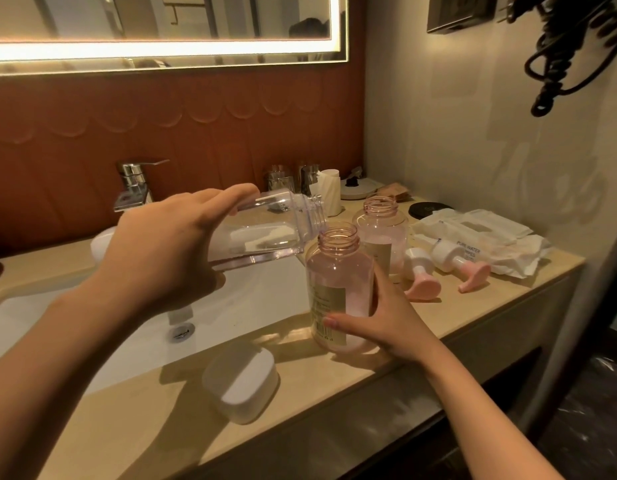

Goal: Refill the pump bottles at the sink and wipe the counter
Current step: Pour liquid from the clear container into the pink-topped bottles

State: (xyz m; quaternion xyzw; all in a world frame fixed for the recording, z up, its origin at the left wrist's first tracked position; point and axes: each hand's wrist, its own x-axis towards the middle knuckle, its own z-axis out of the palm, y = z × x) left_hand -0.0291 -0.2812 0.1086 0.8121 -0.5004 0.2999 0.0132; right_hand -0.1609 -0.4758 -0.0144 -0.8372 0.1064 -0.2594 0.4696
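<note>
My left hand [168,247] grips a clear bottle [265,230] tilted on its side, its open mouth just above the neck of a pink pump bottle [338,282]. That pink bottle stands uncapped on the beige counter [334,386], and my right hand [379,323] holds it round the base. A second uncapped pink bottle [381,230] stands just behind it. Two pink-and-white pump heads [421,275] [463,261] lie on the counter to the right of the bottles.
A white sink [127,337] with a chrome tap [134,185] sits at left. A white soap dish [241,379] rests on the front counter edge. Wipe packs [473,230], glasses [279,181] and a black disc [428,209] crowd the back right. A hairdryer cord [573,53] hangs on the wall.
</note>
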